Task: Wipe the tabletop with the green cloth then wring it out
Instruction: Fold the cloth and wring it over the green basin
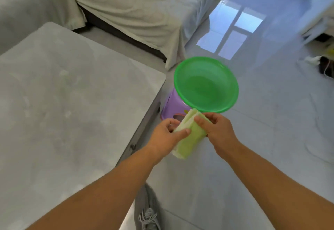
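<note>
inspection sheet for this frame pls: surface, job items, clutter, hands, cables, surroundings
Surface: grey tabletop, bare, faint streaks.
Job's things: green cloth, folded, held off the table near the green basin, which sits on a purple stool.
Clutter: nothing seen on the table.
Hands: left hand and right hand both grip the cloth.
Cables: white cord, far right floor.
Surroundings: sheet-covered sofa, glossy tiled floor.

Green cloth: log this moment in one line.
stage: wringing | green cloth: folded, in both hands | left hand | right hand | green basin: just beyond
</note>
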Demonstrator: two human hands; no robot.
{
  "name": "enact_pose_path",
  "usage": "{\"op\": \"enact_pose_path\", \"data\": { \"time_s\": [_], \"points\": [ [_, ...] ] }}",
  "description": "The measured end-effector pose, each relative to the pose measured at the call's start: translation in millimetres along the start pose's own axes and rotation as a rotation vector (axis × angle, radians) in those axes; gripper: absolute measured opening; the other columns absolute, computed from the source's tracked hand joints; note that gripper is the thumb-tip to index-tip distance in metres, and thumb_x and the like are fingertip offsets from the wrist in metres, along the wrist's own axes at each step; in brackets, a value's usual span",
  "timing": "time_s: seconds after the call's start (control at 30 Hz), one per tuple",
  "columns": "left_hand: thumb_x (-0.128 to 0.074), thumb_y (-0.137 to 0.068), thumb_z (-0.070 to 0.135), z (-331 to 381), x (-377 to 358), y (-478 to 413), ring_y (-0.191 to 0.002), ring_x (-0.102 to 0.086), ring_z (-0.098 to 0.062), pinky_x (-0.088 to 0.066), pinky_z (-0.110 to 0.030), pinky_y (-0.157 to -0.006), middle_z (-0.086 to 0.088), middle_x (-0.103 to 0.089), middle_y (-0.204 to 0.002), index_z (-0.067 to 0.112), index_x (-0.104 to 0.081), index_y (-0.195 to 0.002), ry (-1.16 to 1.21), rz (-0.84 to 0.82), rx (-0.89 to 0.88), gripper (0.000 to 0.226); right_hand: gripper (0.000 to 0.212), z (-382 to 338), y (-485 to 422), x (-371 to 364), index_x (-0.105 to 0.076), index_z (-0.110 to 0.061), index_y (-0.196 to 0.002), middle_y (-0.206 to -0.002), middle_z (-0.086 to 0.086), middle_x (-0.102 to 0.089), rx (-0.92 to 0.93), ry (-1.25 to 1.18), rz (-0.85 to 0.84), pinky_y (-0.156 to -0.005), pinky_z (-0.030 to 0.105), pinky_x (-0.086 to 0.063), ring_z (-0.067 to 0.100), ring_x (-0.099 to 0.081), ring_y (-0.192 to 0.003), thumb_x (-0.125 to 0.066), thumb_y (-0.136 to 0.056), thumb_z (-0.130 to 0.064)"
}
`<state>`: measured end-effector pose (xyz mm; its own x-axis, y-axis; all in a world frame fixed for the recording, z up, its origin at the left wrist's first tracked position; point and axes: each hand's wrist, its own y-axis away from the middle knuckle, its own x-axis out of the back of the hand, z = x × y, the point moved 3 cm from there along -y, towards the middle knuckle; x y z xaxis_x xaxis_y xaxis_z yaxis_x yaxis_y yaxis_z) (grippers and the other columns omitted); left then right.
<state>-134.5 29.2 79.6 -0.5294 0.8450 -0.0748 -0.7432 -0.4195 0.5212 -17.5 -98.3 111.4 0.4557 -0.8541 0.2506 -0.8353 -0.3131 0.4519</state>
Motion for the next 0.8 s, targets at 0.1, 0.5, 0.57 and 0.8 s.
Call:
{"op": "enact_pose_path", "data": {
  "time_s": [0.1,0.5,0.57,0.8],
  "points": [
    [-0.085,-0.075,0.023,7,-14,-67,-0.069,-0.061,-0.014,-0.056,-0.038,-0.073,0.001,-0.066,-0.077,0.009,-0.065,-0.089,-0.122,-0.034,0.009,0.028,0.024,-1,-61,7,-0.067,-0.016,-0.102,-0.1,0.007,-0.072,-0.01,0.042,0.042,-0.055,0.022,-0.055,0.016,-0.07,-0.083,-0.081,-0.082,-0.02],
    [-0.086,-0.071,0.029,18,-32,-184,-0.079,-0.063,-0.017,-0.054,-0.038,-0.078,-0.001,-0.064,-0.092,0.018,-0.057,-0.108,-0.752,-0.175,-0.151,0.048,0.026,18,-197,10,-0.071,-0.016,-0.099,-0.098,0.005,-0.071,0.054,0.279,0.029,-0.079,0.031,-0.056,0.016,-0.065,-0.083,-0.084,-0.078,-0.022],
    [-0.088,-0.067,0.033,24,-34,-190,-0.081,-0.055,-0.014,-0.048,-0.034,-0.081,0.001,-0.057,-0.098,0.019,-0.054,-0.114,-0.901,-0.123,-0.301,0.059,0.023,18,-207,9,-0.07,-0.019,-0.096,-0.094,0.002,-0.07,0.066,0.318,-0.006,-0.083,0.035,-0.056,0.016,-0.064,-0.083,-0.084,-0.078,-0.023],
    [-0.084,-0.061,0.051,32,-55,-209,-0.133,-0.034,-0.025,-0.021,-0.038,-0.106,0.0,-0.045,-0.14,0.03,-0.051,-0.135,-1.249,-0.242,-0.628,0.083,0.03,30,-214,13,-0.069,-0.019,-0.118,-0.105,-0.002,-0.068,0.154,0.405,-0.096,-0.092,0.029,-0.051,0.011,-0.063,-0.096,-0.073,-0.088,-0.02]
  ]
}}
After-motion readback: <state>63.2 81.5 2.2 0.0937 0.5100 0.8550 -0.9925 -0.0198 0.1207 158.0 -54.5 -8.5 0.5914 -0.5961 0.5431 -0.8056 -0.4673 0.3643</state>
